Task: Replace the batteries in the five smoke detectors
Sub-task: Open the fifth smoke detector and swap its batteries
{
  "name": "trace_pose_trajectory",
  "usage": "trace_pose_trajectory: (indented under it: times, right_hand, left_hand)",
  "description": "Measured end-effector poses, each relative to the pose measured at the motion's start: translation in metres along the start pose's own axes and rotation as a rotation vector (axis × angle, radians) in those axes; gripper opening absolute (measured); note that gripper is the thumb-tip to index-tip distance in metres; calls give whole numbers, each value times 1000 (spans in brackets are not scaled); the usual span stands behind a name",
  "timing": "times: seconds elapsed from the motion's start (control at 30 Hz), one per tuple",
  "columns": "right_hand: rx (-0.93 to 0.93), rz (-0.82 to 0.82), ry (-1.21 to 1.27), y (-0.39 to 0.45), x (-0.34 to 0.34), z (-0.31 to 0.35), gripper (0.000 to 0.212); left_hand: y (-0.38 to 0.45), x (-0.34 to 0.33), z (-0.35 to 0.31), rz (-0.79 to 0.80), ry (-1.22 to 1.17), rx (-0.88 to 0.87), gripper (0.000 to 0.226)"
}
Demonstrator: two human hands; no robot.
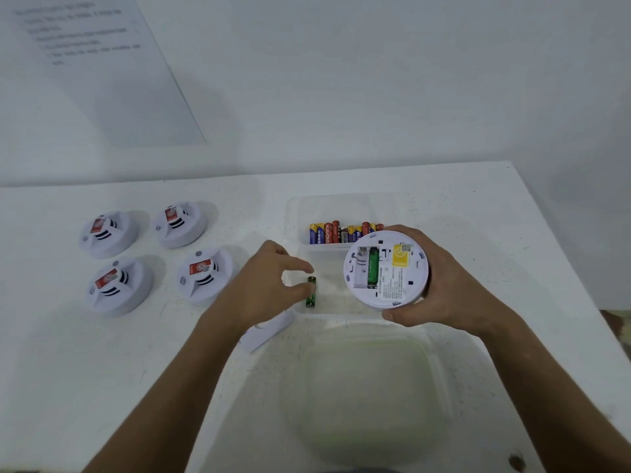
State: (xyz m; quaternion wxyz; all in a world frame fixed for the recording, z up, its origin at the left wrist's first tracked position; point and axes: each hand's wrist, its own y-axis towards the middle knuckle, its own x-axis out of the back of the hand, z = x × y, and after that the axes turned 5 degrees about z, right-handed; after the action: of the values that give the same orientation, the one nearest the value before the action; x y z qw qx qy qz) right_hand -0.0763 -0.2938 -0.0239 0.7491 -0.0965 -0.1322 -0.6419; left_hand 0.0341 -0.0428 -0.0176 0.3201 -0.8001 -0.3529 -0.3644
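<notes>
Nearest you sits a clear plastic lidded box [372, 387] on the white bench [102, 370], its contents only a pale green blur. Beyond it, your left hand [269, 285] has its grip clamped on a green AA battery [311, 292], thumb and fingertips pinching its upper end over a shallow clear tray [327, 310]. Your right hand [440, 285] has its grip wrapped round the rim of a round white smoke detector [386, 269], turned back-up, compartment open, with 1 green cell [373, 268] in the right slot and the left slot bare. A white cover piece [266, 332] lies by your left wrist.

To do this step well, I would set the green battery fully down in the tray, apart from the row of fresh blue, red and yellow batteries [345, 232] in the clear tub [341, 206] behind, then lift out the second cell. Check polarity marks before loading.

4 more white detectors [153, 257] wait face-up at left. The polarity marks, the label text and the wall sheet [102, 63] are too blurred to read, and your right hand hides part of the row.
</notes>
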Motion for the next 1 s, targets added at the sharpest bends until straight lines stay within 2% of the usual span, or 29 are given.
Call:
trace_pose_trajectory:
  times: [0.13,0.23,0.4,0.67,0.77,0.9,1.0]
  right_hand:
    - [-16,0,2,1,-2,-3,99]
    - [-13,-4,2,0,-2,-2,98]
    - [-22,-7,8,0,-2,-4,101]
    - [-26,0,16,0,-3,1,99]
    - [-20,2,7,1,-3,4,99]
    - [10,3,30,4,-8,12,96]
    - [45,7,57,7,-14,17,93]
  left_hand:
    - [13,-4,-11,157,171,85,51]
    - [21,-5,-18,247,335,106,59]
    - [26,-5,-22,259,316,156,60]
    - [11,-2,-24,-54,25,121,23]
    - [-4,5,-29,-197,-26,107,19]
    - [-32,19,-52,-445,-286,-55,16]
    - [-49,13,-65,-488,-363,-154,16]
